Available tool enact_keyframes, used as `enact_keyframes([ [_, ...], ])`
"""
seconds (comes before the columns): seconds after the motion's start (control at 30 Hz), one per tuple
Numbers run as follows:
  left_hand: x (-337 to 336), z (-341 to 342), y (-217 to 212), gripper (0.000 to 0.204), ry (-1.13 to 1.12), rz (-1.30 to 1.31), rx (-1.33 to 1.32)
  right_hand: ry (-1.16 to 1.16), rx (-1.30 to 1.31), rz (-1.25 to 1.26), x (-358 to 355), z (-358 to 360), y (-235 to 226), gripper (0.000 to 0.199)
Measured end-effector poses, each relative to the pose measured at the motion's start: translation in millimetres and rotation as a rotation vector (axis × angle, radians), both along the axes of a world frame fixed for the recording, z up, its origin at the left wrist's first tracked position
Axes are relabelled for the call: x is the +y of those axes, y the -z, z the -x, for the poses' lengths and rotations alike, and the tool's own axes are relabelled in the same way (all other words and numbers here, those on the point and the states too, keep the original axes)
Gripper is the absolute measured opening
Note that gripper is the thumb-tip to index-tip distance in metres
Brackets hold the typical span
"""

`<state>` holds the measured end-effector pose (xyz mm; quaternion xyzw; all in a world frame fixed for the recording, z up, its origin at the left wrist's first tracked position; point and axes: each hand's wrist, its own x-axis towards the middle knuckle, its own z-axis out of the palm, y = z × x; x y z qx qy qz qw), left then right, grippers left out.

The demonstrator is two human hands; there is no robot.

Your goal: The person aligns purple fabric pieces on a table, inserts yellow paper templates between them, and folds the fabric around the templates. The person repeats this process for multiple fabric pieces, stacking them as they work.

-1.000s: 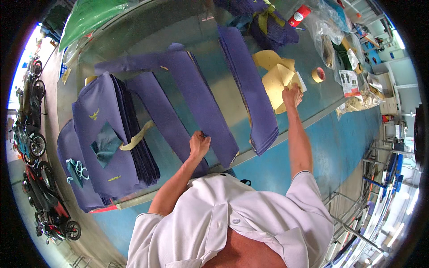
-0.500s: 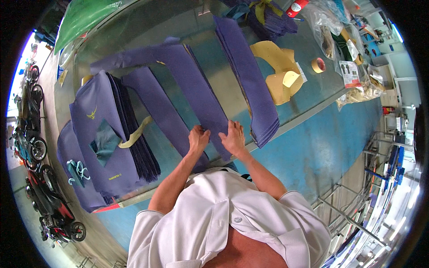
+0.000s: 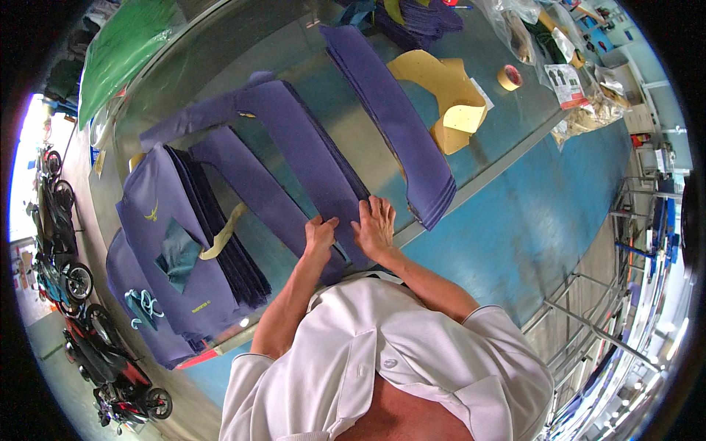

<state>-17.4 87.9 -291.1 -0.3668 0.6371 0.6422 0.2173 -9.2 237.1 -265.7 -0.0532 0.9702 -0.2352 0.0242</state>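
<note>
A long stack of cut purple fabric pieces point(image 3: 305, 147) lies slantwise across the table, its lower end close to my body. On that end's right edge rests my right hand point(image 3: 375, 226), its fingers stretched out flat. My left hand point(image 3: 321, 237) is at the stack's left edge with fingers curled in; what they grip, if anything, is hidden. To the left lies a narrow purple fabric strip point(image 3: 254, 176), and to the right another thick stack of purple strips point(image 3: 390, 110). Wide purple panels point(image 3: 158, 235) with yellow markings are piled at the far left.
On the panels lie a teal cloth scrap point(image 3: 178, 253), a yellow-green strip point(image 3: 224, 231) and pale-blue cord point(image 3: 145, 307). Yellow pattern pieces point(image 3: 441, 84), a tape roll point(image 3: 509, 77) and plastic bags point(image 3: 588, 121) are on the right. The glass tabletop's edge point(image 3: 507, 165) runs along the right.
The whole view has turned a little, so the table's things sit differently in it. Both hands stay at the stack's near end, with my right fingers now straighter and closer together.
</note>
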Motion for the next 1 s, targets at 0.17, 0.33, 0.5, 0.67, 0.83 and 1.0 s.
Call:
enact_keyframes([
  [0.17,5,5,-23,0.008,-0.067,-0.022,-0.034,0.002,0.034,0.079,-2,-1,-1,0.046],
  [0.33,-1,4,-23,0.021,-0.087,-0.123,-0.062,0.01,0.013,0.169,-3,-2,2,0.047],
  [0.5,1,4,-32,0.024,-0.099,-0.09,-0.096,-0.013,-0.013,0.217,4,1,9,0.048],
  [0.67,0,1,-17,0.014,-0.152,-0.1,-0.028,-0.094,-0.004,-0.015,-2,-6,-7,0.051],
  [0.83,2,0,-17,0.016,-0.167,-0.091,-0.055,-0.134,0.057,-0.052,-8,-17,-3,0.051],
  [1.0,5,-2,-15,0.02,-0.172,-0.127,0.01,-0.09,0.04,0.021,-8,-12,1,0.055],
])
